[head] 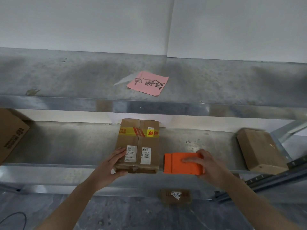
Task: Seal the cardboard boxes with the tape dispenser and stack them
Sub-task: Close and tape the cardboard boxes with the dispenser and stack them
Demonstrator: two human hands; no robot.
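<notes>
Head view: right hand (208, 166) grips tape dispenser (175, 163), hiding its rear.
At shelf (66, 146) front edge, left hand (113, 165) clasps cardboard box (138, 141).

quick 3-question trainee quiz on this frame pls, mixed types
1. True or false: the right hand holds the orange tape dispenser.
2. The pink note lies: A) on the upper shelf B) on the floor C) on top of a carton.
3. Fill in: the left hand grips the box at its near ____ corner.

Key: 1 true; 2 A; 3 left.
</notes>
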